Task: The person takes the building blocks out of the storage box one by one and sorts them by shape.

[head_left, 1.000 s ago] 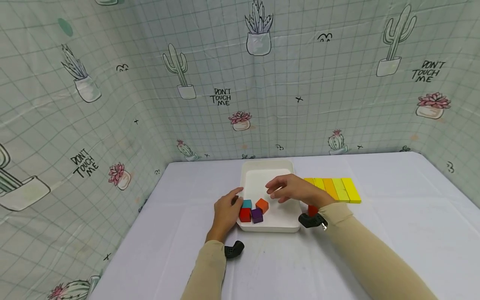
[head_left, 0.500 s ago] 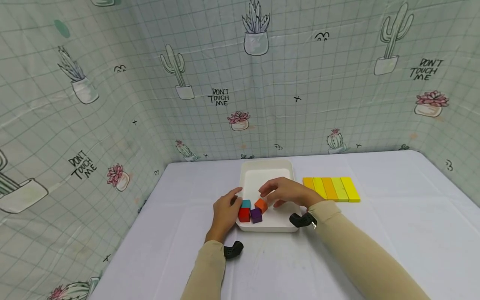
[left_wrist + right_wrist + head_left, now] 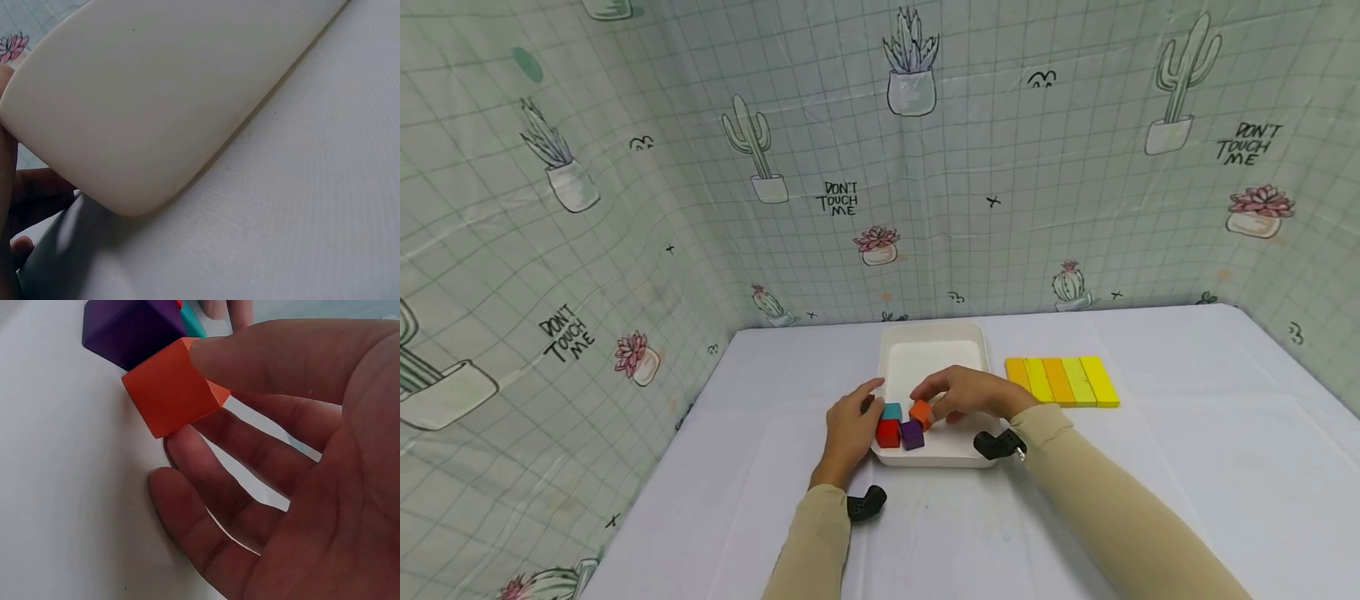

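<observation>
My right hand [image 3: 966, 392] reaches into a white tray [image 3: 932, 350] and pinches an orange cube [image 3: 164, 390]; in the right wrist view the thumb lies on one edge, with fingers behind and below. A purple cube [image 3: 912, 435] stands close beside it. Left of these sit a red cube [image 3: 888, 433] and a teal cube [image 3: 892, 412], in the tray's near left corner. My left hand [image 3: 850, 429] holds the tray's left rim. From the left wrist, the tray's outer wall [image 3: 150, 106] hides most of that hand; some fingers [image 3: 40, 190] show below it.
Several yellow and orange-yellow flat blocks [image 3: 1060, 383] lie side by side right of the tray. All stand on a white-covered table [image 3: 805, 358]. A patterned cloth [image 3: 925, 200] hangs behind and at the sides. A black wrist device [image 3: 997, 445] sits at the right cuff.
My right hand has moved left and down from above the tray's right half, and its fingers have come onto the orange cube. The left hand stays at the rim.
</observation>
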`<state>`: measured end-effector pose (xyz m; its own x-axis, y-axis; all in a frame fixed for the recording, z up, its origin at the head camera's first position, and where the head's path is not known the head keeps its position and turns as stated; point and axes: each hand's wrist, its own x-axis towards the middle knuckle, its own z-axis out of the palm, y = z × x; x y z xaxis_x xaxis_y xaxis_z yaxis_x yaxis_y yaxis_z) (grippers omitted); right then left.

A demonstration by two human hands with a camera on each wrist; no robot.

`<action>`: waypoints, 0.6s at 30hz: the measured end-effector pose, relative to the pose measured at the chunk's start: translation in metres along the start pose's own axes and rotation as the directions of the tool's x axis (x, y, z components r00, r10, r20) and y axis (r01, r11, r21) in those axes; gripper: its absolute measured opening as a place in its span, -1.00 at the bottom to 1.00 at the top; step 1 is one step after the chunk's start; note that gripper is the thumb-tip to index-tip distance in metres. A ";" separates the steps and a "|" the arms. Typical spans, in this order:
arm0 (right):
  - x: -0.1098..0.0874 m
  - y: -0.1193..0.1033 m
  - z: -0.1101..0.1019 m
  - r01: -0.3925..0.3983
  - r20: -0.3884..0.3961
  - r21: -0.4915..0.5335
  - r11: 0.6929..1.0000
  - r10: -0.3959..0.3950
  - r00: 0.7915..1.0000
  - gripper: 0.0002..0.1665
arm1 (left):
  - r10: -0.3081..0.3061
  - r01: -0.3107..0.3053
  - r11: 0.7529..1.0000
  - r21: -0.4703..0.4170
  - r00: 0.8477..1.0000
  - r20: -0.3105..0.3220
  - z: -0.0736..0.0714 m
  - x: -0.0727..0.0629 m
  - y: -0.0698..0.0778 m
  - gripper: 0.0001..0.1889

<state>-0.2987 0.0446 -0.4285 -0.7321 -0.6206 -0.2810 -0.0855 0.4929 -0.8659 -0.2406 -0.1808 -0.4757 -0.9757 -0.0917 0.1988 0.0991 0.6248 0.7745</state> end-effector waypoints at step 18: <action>-0.002 0.001 0.002 0.054 -0.040 -0.078 0.995 -0.057 0.998 -0.58 | -0.019 0.019 1.000 0.008 1.000 -0.002 0.001 -0.001 0.000 -0.60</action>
<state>-0.2953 0.0452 -0.4298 -0.7524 -0.6228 -0.2143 -0.1773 0.5048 -0.8448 -0.2401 -0.1799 -0.4764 -0.9770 -0.1050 0.1856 0.0793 0.6288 0.7735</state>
